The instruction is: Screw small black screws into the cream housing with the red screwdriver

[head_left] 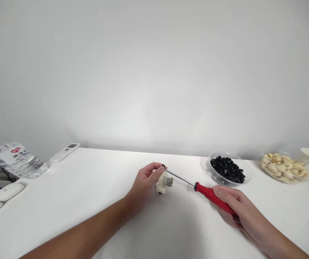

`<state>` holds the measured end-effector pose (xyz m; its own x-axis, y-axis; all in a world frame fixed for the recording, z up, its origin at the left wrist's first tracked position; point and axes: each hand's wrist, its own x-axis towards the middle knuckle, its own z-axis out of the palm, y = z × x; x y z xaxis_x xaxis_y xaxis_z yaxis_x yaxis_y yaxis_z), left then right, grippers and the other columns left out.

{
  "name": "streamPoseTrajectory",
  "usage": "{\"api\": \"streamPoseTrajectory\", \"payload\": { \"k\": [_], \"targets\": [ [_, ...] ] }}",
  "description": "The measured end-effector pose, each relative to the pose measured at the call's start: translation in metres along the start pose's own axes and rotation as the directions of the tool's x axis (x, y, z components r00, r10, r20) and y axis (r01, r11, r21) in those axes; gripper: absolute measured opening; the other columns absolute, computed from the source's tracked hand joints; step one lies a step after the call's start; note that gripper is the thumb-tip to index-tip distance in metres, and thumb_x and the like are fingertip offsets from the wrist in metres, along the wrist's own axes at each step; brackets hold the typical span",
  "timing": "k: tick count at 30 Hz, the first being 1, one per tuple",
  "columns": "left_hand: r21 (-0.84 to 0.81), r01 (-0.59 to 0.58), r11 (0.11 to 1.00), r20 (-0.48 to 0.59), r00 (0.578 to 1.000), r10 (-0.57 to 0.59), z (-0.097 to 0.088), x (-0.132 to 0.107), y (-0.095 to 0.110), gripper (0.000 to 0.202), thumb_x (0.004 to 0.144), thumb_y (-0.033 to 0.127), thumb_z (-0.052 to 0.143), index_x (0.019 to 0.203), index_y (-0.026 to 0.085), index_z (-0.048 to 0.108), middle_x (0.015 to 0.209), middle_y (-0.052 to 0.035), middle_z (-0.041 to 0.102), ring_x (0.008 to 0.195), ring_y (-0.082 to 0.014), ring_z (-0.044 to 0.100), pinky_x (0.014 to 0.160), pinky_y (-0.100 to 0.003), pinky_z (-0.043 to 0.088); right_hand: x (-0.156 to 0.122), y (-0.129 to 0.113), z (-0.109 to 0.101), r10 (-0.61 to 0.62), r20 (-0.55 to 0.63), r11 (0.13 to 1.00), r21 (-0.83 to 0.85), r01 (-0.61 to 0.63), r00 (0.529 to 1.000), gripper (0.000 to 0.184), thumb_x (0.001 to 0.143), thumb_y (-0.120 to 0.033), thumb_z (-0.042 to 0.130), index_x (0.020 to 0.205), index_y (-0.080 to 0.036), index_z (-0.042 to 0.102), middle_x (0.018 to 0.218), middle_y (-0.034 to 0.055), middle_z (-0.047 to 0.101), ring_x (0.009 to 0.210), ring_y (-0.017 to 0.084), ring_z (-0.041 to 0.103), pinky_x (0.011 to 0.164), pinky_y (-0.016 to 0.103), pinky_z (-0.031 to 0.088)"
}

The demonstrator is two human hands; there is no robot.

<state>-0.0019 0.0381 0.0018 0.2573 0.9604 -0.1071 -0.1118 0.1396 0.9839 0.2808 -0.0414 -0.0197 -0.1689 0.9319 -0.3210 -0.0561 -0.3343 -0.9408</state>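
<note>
Bowl of black rings (pixel 228 169), bowl of cream parts (pixel 283 167), remote (pixel 64 152), water bottle (pixel 12 156) on white table (pixel 103 201).

Around your small cream plastic motor part (pixel 164 182), the white table (pixel 95 187) lies open leftward; 2 clear plastic bowls (pixel 230 169) crowd its right.

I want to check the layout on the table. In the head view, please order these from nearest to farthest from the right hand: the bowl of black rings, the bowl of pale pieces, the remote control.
From the right hand:
1. Bowl of black rings, just behind the hand.
2. Bowl of pale pieces, further right, near the table edge.
3. Remote control, far left, at the back of the table.
</note>
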Motion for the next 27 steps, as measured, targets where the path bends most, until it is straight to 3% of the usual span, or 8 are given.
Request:
{"api": "streamPoseTrajectory", "payload": {
  "k": [7,10,13,17,24,27],
  "targets": [
    [0.168,0.007,0.986,0.055,0.998,-0.016,-0.002,0.002,-0.010,0.049,0.100,0.059,0.053,0.117,0.017,0.070,0.078,-0.0022,0.060,0.064,-0.0143,0.052,0.059,-0.025,0.042,0.000,-0.002,0.002,0.009,-0.033,1.000,-0.026,-0.010,0.999,0.049,0.094,-0.065,0.063,0.075,-0.022,0.049,0.050,-0.0105,0.028,0.048,0.008,0.014,0.048,0.028,0.006],
    [0.269,-0.009,0.963,0.081,0.997,-0.014,-0.004,0.001,-0.012,0.054,0.104,0.061,0.042,0.125,0.018,0.067,0.089,-0.0055,0.064,0.072,-0.0171,0.055,0.064,-0.028,0.042,0.001,-0.001,0.002,0.000,-0.020,1.000,-0.023,-0.001,1.000,0.049,0.094,-0.064,0.062,0.075,-0.022,0.049,0.049,-0.0105,0.027,0.049,0.008,0.013,0.048,0.028,0.007],
    [0.376,-0.111,0.920,0.176,0.983,0.047,-0.007,-0.002,-0.011,0.038,0.102,0.044,0.049,0.130,0.022,0.062,0.102,-0.0060,0.064,0.085,-0.0202,0.056,0.072,-0.030,0.043,0.001,-0.001,0.002,-0.009,-0.020,1.000,-0.026,0.009,1.000,0.048,0.095,-0.064,0.062,0.075,-0.022,0.049,0.050,-0.0107,0.026,0.049,0.008,0.013,0.048,0.028,0.007],
    [0.452,-0.221,0.864,0.267,0.958,0.105,-0.008,-0.004,-0.013,0.031,0.089,0.018,0.053,0.120,0.021,0.060,0.093,-0.0028,0.058,0.079,-0.0175,0.048,0.069,-0.028,0.038,0.000,-0.002,0.003,-0.005,-0.026,0.999,-0.038,0.004,1.000,0.049,0.093,-0.066,0.063,0.075,-0.022,0.051,0.052,-0.0105,0.025,0.049,0.008,0.013,0.049,0.029,0.006],
    [0.441,-0.311,0.842,0.299,0.936,0.189,-0.007,-0.010,-0.007,0.024,0.094,0.016,0.040,0.115,0.022,0.049,0.088,-0.0001,0.054,0.074,-0.0156,0.045,0.068,-0.028,0.038,-0.008,-0.010,0.012,-0.006,-0.021,0.978,-0.209,0.002,1.000,0.057,0.094,-0.073,0.054,0.071,-0.021,0.048,0.055,-0.0084,0.028,0.052,0.010,0.022,0.052,0.030,0.012],
    [0.438,-0.330,0.836,0.298,0.931,0.212,-0.007,-0.011,-0.005,0.025,0.088,0.012,0.041,0.110,0.022,0.049,0.087,0.0005,0.053,0.073,-0.0153,0.043,0.067,-0.027,0.037,-0.012,-0.013,0.014,0.009,0.014,0.970,-0.241,-0.005,1.000,0.058,0.095,-0.074,0.051,0.077,-0.020,0.059,0.056,-0.0083,0.029,0.052,0.010,0.021,0.052,0.030,0.011]
  ]
}}
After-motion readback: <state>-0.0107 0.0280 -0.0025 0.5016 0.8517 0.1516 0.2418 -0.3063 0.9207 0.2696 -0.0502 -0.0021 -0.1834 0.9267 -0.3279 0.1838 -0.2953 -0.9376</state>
